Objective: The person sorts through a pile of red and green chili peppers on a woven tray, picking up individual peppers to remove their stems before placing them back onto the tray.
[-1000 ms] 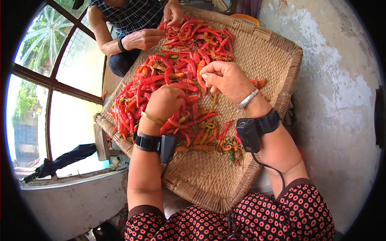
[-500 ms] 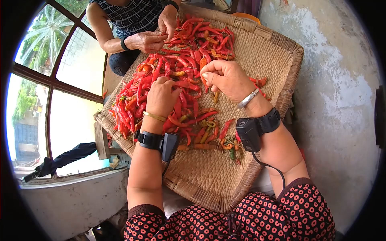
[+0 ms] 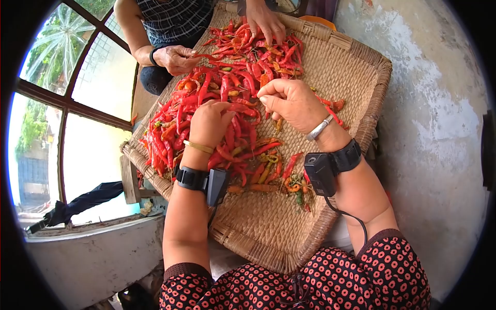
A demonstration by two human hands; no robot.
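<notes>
Red chili peppers [image 3: 170, 137] lie heaped on a woven tray [image 3: 248, 222], a few of them orange or yellow-green. Over the middle of the heap is my left hand [image 3: 209, 123], its fingers curled down onto the peppers; whatever they hold is hidden. To its right my right hand [image 3: 294, 103] hovers above the heap's edge, thumb and forefinger brought together. Anything between those fingertips is too small to make out. Beneath the hands, orange and green peppers [image 3: 297, 188] lie in a small group with stem bits.
Across the tray sits another person, one hand [image 3: 178, 59] pinching a red pepper and the other hand [image 3: 264, 23] spread on the heap. A rough wall [image 3: 423, 129] stands at the right. At the left are a window and a folded dark umbrella [image 3: 85, 201].
The orange-red pepper at my right fingertips is no longer there. The other person's hands have parted, one reaching right onto the heap, the other drawn left with a pepper.
</notes>
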